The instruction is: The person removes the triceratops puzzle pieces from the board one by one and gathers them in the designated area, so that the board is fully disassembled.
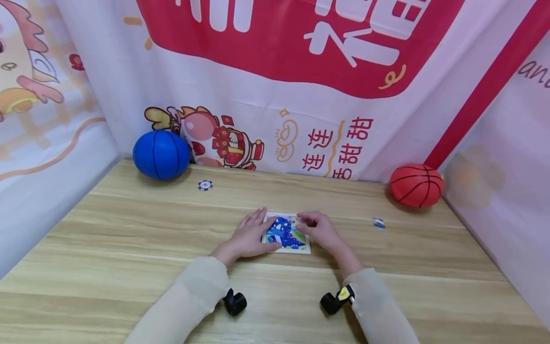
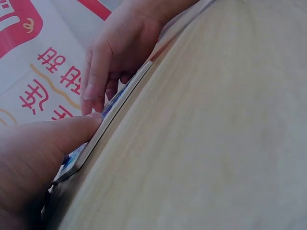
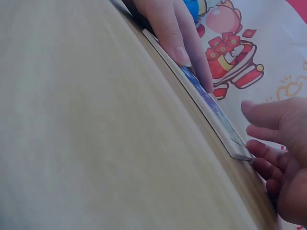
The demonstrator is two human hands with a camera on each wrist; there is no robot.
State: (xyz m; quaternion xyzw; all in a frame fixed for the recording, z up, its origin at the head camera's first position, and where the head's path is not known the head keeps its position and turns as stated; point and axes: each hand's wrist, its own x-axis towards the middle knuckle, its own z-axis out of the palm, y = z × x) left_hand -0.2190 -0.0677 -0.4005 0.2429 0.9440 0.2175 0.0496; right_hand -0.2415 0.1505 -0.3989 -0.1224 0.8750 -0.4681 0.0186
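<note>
Lying splayed over a tabletop dinosaur picture board (image 1: 289,233), the left hand (image 1: 250,236) faces a loosely curled right hand (image 1: 321,231) (nothing visibly gripped) at the board's edge. The work looks mostly done, the remainder unclear.

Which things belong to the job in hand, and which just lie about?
In the job:
- left hand
- right hand
- rectangular board with blue dinosaur picture

Lying about:
- blue black-lined ball
- red black-lined ball
- round dark-rimmed chip
- small bluish piece, possibly the board's
</note>
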